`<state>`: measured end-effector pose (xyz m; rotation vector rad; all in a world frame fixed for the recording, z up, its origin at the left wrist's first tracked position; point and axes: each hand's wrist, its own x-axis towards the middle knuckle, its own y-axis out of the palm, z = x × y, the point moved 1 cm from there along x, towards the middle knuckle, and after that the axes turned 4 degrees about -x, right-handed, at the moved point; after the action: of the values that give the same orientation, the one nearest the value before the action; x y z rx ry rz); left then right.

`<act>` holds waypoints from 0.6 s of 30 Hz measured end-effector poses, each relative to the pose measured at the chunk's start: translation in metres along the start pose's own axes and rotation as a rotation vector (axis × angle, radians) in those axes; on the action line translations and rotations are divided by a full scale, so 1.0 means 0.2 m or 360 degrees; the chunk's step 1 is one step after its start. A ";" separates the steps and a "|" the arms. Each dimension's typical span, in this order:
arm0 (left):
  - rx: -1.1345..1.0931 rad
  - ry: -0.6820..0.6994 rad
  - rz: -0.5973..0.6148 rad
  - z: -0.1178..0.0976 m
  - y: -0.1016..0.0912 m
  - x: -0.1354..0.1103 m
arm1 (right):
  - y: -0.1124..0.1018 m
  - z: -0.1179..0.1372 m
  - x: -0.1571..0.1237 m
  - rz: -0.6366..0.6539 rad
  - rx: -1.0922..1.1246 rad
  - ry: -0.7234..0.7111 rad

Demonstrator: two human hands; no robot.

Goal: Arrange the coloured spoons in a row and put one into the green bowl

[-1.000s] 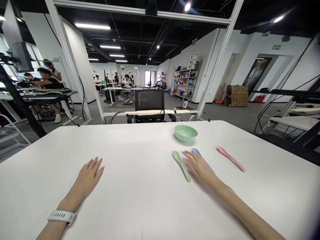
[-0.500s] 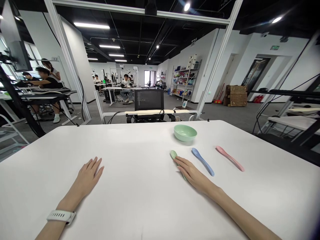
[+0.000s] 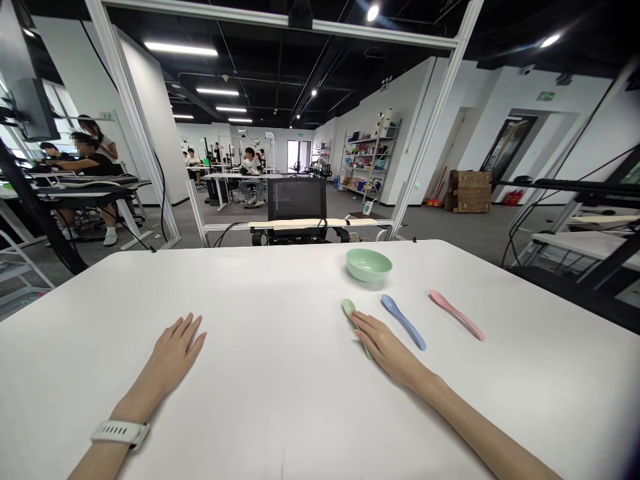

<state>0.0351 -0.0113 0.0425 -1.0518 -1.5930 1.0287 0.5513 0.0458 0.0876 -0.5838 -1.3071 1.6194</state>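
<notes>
My right hand [image 3: 383,345] lies flat across a pale green plastic spoon [image 3: 349,307], hiding the middle of it. Only the spoon's bowl and handle tip show. To the right of my hand is a blue spoon [image 3: 403,322], not touched, and beyond that a pink spoon [image 3: 457,315]. A pale green bowl [image 3: 369,265] stands above them near the far edge of the white table [image 3: 250,293]. My left hand [image 3: 173,350] rests flat on the table with nothing in it, and a white watch band [image 3: 120,433] circles that wrist.
A white metal frame [image 3: 280,20] stands around the far side of the table, with a black mesh chair [image 3: 297,200] behind it. Other people sit at desks further off, at the left and back. Shelves and a wooden crate stand at the back right.
My right hand has slid left off the blue spoon and now lies over the green spoon. The blue spoon is uncovered. My left hand stays in place.
</notes>
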 end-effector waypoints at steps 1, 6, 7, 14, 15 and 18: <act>-0.0003 0.0003 -0.0002 0.00 0.00 0.00 | 0.00 0.00 0.00 0.0009 0.0012 0.0005; -0.0004 0.0010 -0.0015 0.01 0.01 0.00 | 0.02 -0.03 0.00 -0.0027 0.0083 -0.0004; -0.0003 0.0009 -0.0021 0.01 0.01 0.00 | 0.02 -0.03 0.00 -0.0040 0.0092 -0.0008; 0.0020 0.0009 -0.0005 0.01 0.01 0.00 | 0.03 -0.04 0.00 -0.0036 0.0081 -0.0019; 0.0019 0.0012 -0.0001 0.01 0.01 0.00 | 0.03 -0.04 0.00 -0.0039 0.0077 -0.0024; 0.0012 0.0013 -0.0006 0.01 0.00 0.00 | 0.02 -0.03 0.00 -0.0048 0.0072 -0.0028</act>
<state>0.0335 -0.0110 0.0413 -1.0462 -1.5827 1.0260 0.5549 0.0496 0.0811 -0.5213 -1.2832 1.6286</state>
